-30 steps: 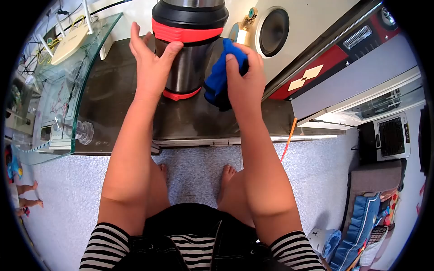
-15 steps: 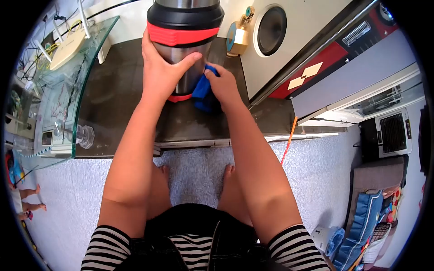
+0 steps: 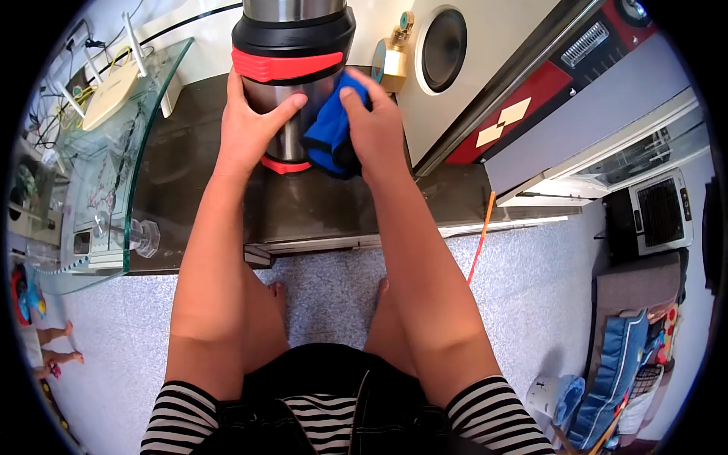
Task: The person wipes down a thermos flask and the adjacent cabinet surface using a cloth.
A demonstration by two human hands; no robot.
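Note:
A large steel flask (image 3: 265, 97) with a black collar and red bands stands upright on the dark cabinet top (image 3: 186, 205); its upper end is cut off by the frame. My left hand (image 3: 246, 125) is wrapped round the flask's left side below the red band, thumb across the front. A blue cloth (image 3: 328, 129) with dark edges is bunched in my right hand (image 3: 375, 125), against the flask's lower right side. Some fingers of both hands are hidden behind the flask and the cloth.
A brass-coloured ornament (image 3: 392, 64) and a white speaker (image 3: 485, 53) stand close on the right. At the left, a glass shelf (image 3: 136, 144) carries a white router (image 3: 110, 95). An orange stick (image 3: 481, 235) leans by the cabinet's edge. Another person's feet (image 3: 64, 343) show far left.
My right hand has moved up and slightly right with the blue cloth along the flask's side, and more of the cloth shows. My left hand keeps its grip. The view has shifted slightly.

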